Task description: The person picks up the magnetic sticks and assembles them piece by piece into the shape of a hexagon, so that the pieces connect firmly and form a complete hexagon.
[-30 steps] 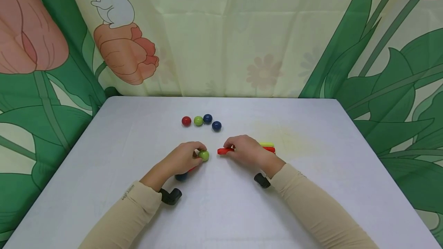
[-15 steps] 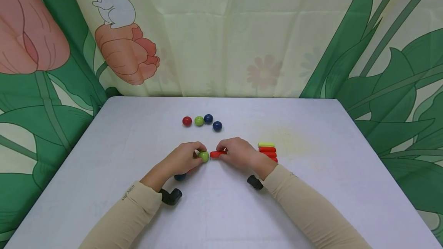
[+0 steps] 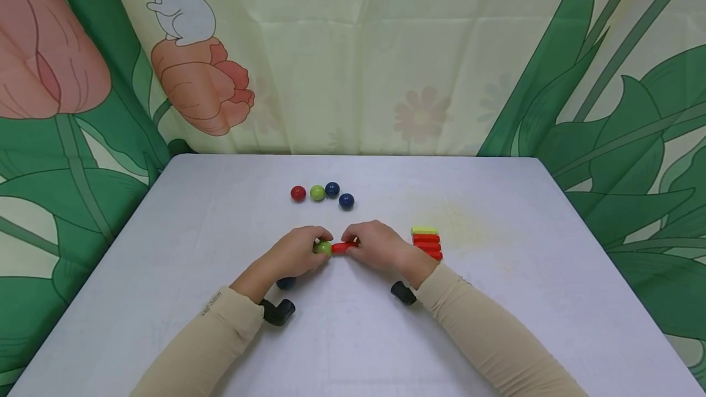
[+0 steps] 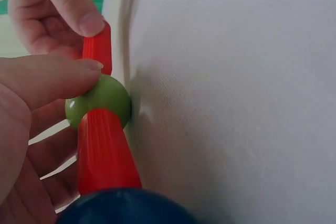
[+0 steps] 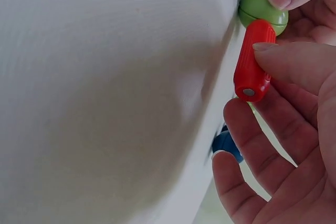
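My left hand (image 3: 298, 251) pinches a glossy green ball (image 4: 118, 98) between thumb and fingers. From that ball a ribbed red rod (image 4: 105, 153) runs back to a dark blue ball (image 4: 126, 208), which shows below the hand in the head view. My right hand (image 3: 382, 245) pinches a second red rod (image 5: 253, 59) whose near end has a small silvery disc. The far end of this rod meets the green ball, so ball and rods form one line. Fingers hide part of the ball and rod in the head view.
Behind the hands a red ball (image 3: 298, 193), a green ball (image 3: 317, 193) and two blue balls (image 3: 346, 201) lie on the white table (image 3: 496, 250). To the right, a yellow-green rod (image 3: 424, 231) lies beside several red rods (image 3: 427, 239). A printed curtain hangs behind.
My right hand has moved left with its red rod, away from the laid-out rods, until the rod touches the green ball. My left hand has stayed nearly in place, holding the ball.
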